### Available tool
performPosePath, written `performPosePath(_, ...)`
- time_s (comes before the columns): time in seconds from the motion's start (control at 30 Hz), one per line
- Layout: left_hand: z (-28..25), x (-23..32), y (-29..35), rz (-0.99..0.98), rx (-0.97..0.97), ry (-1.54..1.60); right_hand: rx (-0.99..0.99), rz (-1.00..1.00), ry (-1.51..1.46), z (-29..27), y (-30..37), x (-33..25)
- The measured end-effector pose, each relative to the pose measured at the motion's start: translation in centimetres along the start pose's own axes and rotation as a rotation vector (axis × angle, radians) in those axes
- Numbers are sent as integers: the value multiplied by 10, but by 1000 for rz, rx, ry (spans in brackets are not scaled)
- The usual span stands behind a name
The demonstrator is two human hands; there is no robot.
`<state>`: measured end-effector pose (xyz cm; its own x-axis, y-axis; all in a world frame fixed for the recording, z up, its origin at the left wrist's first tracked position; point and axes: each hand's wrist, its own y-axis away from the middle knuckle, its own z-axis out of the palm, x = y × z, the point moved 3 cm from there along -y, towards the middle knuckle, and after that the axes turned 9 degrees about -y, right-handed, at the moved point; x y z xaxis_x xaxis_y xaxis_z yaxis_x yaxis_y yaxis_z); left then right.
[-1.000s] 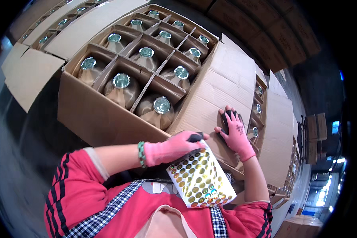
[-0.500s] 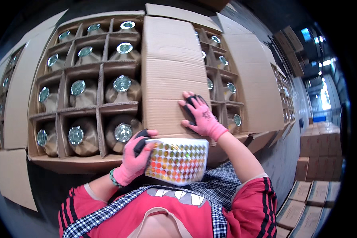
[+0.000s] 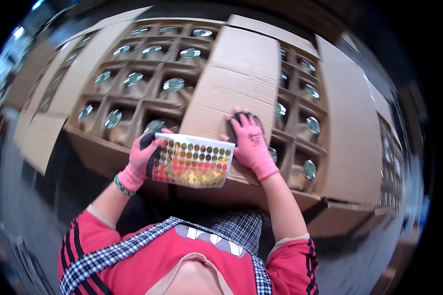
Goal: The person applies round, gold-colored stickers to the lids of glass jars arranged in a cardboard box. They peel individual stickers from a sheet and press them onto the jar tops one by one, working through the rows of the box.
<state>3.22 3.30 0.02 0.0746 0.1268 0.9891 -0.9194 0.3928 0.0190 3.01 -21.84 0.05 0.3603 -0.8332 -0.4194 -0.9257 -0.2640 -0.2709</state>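
Left of the flap (image 3: pixel 238 73), the left hand (image 3: pixel 142 153) probably does best with a light edge grip, leaving the sheet (image 3: pixel 193 162), at the flap's near left corner, unbent; its fingers pinch that edge. On the flap, the right hand (image 3: pixel 252 142) rests, fingers slightly parted, grasping nothing.

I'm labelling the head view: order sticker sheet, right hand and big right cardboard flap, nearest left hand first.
1. Sticker sheet: held in left hand.
2. Right hand: right of the sheet.
3. Big right cardboard flap: beyond the right hand.
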Motion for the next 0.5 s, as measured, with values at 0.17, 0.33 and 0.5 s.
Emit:
performPosePath(0.17, -31, 37, 58, 63, 389, -200, 28, -46, -16, 6, 9, 1)
performPosePath(0.33, -73, 88, 96, -131, 290, -254, -2, -28, 7, 3, 17, -2)
performPosePath(0.5, -121, 56, 104, -437, 186, -566, -9, -15, 1, -2, 20, 0)
